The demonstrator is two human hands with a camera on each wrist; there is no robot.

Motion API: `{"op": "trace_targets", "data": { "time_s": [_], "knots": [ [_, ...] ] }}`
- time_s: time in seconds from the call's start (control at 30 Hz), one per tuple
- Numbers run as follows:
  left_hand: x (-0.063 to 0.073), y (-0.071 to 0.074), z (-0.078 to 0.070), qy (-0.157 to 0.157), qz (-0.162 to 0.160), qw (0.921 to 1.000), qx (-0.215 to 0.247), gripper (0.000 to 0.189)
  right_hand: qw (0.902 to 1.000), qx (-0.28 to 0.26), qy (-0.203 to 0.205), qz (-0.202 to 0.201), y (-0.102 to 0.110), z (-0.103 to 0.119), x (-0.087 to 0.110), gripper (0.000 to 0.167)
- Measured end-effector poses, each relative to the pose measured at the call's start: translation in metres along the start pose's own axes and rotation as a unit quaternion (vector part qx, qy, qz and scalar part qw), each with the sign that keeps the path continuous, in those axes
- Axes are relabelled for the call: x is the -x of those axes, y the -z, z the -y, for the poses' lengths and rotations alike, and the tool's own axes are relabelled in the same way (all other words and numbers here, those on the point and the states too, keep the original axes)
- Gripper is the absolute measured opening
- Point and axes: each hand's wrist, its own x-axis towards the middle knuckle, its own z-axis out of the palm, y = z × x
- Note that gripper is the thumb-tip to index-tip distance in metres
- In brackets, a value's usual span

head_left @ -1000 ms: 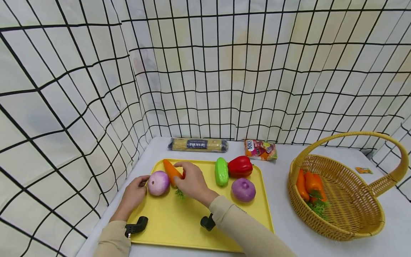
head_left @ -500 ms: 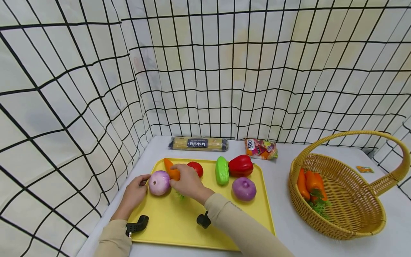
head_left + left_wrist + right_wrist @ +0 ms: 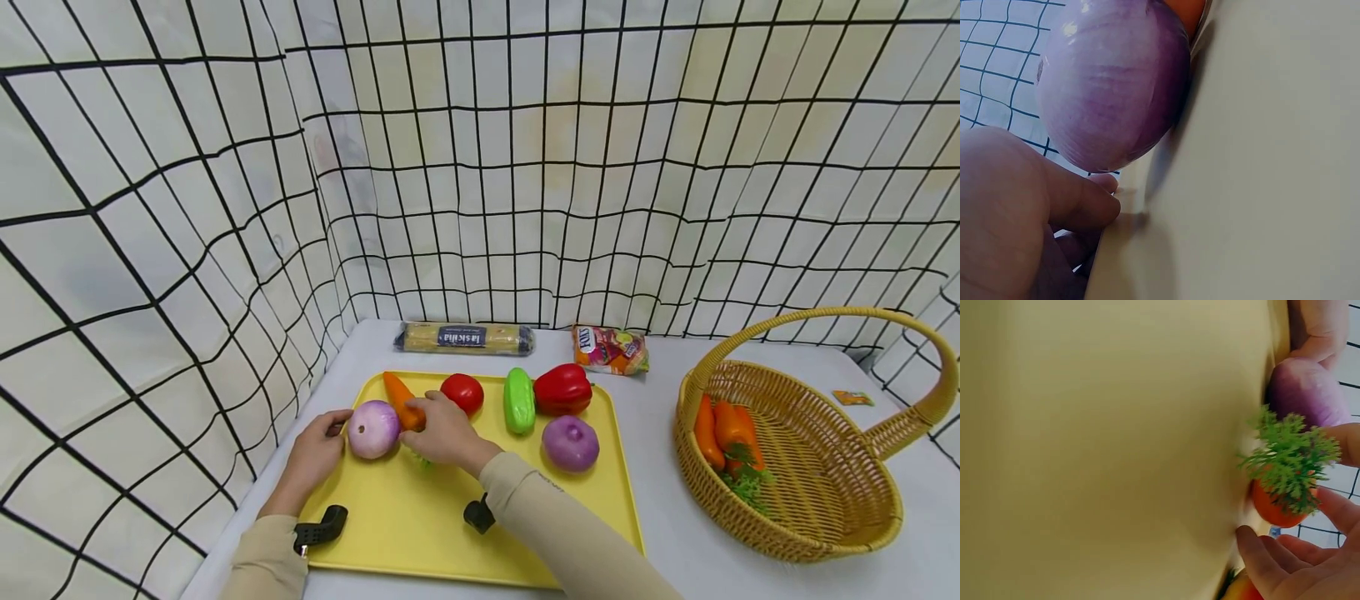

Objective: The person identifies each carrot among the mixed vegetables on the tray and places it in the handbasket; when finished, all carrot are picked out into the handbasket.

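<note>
An orange carrot (image 3: 400,393) with leafy green tops (image 3: 1291,459) lies at the tray's back left, beside a purple onion (image 3: 373,429). Around its thick end, my right hand (image 3: 441,429) has the thumb on one side and the index finger on the other. The other right fingers are spread near the tray. My left hand (image 3: 315,450) rests loosely at the left rim of the yellow tray (image 3: 420,533), just left of the onion. In the left wrist view, a narrow gap separates the thumb (image 3: 1088,203) from the onion (image 3: 1113,87).
A tomato (image 3: 462,393), green cucumber-like vegetable (image 3: 519,402), red bell pepper (image 3: 562,389) and second onion (image 3: 571,443) sit on the tray. Pasta (image 3: 463,337) and a Fox's bag (image 3: 609,348) lie behind. A wicker basket (image 3: 862,500) with orange vegetables stands right, near a small orange packet (image 3: 852,397).
My right hand has shifted slightly left and toward me along the carrot, revealing the tomato. My left hand and the onion beside it have hardly moved.
</note>
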Motion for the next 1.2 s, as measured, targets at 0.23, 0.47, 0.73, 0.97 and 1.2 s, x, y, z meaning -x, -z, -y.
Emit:
{"op": "trace_targets", "data": {
  "time_s": [0.23, 0.47, 0.73, 0.97, 1.2],
  "knots": [
    [0.0, 0.0, 0.0, -0.004, 0.004, 1.0, -0.002, 0.046, 0.9996, -0.008, 0.023, -0.013, 0.0, -0.008, 0.004, 0.042],
    [0.0, 0.0, 0.001, 0.0, 0.002, 1.0, 0.001, 0.047, 0.9985, -0.017, 0.048, -0.019, -0.006, -0.017, 0.007, 0.025],
    [-0.001, -0.001, 0.002, 0.005, 0.0, 1.0, 0.004, 0.047, 0.9973, 0.005, 0.062, -0.04, -0.003, -0.022, 0.016, 0.011],
    [-0.001, 0.0, 0.002, 0.004, 0.001, 1.0, 0.005, 0.046, 0.9967, -0.02, 0.053, -0.059, 0.005, -0.024, 0.031, 0.014],
    [-0.002, -0.001, 0.004, 0.0, -0.002, 1.0, 0.006, 0.046, 0.9896, -0.066, 0.052, -0.116, 0.013, -0.031, 0.048, 0.018]
  ]
}}
